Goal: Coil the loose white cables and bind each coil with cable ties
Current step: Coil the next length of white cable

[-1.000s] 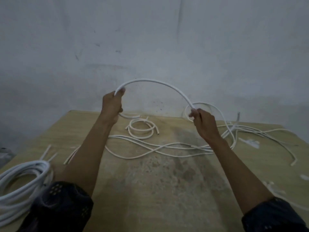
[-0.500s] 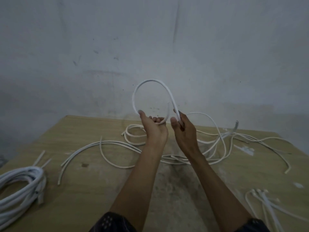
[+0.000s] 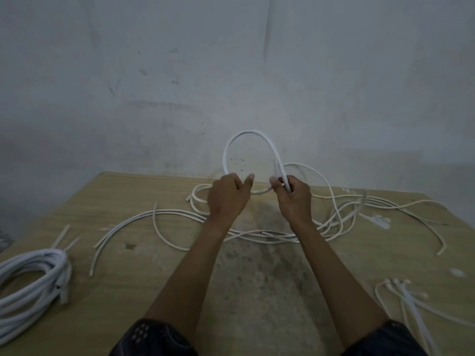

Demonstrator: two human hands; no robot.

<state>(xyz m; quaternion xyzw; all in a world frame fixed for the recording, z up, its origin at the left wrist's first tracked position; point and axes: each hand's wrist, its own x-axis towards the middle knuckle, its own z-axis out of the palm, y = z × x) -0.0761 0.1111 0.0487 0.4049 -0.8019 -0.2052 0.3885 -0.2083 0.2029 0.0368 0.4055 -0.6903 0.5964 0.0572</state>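
Upright white cable (image 3: pixel 250 132) loop, arch topmost; left hand (image 3: pixel 227 199) and right hand (image 3: pixel 293 199), each grip closed around its base.

There is one camera. It sits on the person's head and looks forward and down. Both arms stretch up from the bottom edge. The left hand (image 3: pixel 227 199) and right hand (image 3: pixel 293 201) hold a cable (image 3: pixel 250 131) close by, near the middle. The table (image 3: pixel 123 299) fills the lower half. The wall (image 3: pixel 231 73) stands straight ahead and fills the top. A coil (image 3: pixel 55 260) is cut off at the left edge. The sides look soft, maybe from the wide lens.
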